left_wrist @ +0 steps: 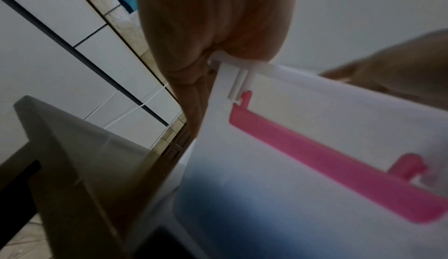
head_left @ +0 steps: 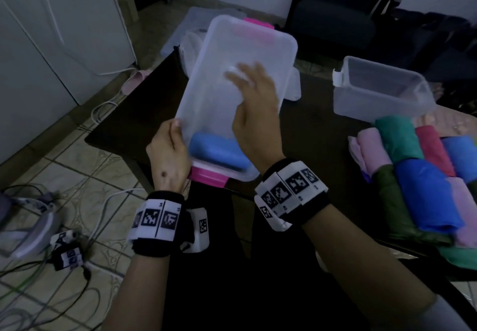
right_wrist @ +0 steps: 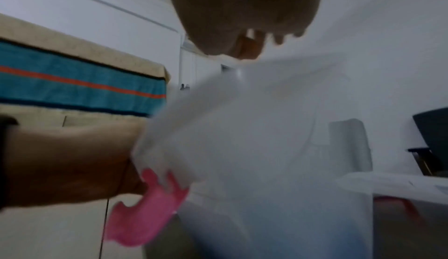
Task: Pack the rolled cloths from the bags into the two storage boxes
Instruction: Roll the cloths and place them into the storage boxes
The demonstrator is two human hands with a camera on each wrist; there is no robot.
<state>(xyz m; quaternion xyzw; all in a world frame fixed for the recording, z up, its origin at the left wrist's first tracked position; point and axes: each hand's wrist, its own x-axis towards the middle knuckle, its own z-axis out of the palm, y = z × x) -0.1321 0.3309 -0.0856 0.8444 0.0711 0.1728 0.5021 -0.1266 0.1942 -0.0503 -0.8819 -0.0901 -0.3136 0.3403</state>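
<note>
Left hand (head_left: 169, 153) grips near box (head_left: 232, 93) corner; right hand (head_left: 254, 113) open inside above blue roll (head_left: 219, 153). Packing just begun; next, probably fetch another roll from pile (head_left: 423, 175).

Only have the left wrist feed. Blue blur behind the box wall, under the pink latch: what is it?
Observer: One blue rolled cloth, lying at the near end of the storage box.
Operator: Where's the right hand?
Observer: The right hand is inside that box above the cloth, fingers spread.
Operator: Other box?
Observer: The second box stands on the table to the right and looks empty. A pile of rolled cloths lies in front of it.
</note>
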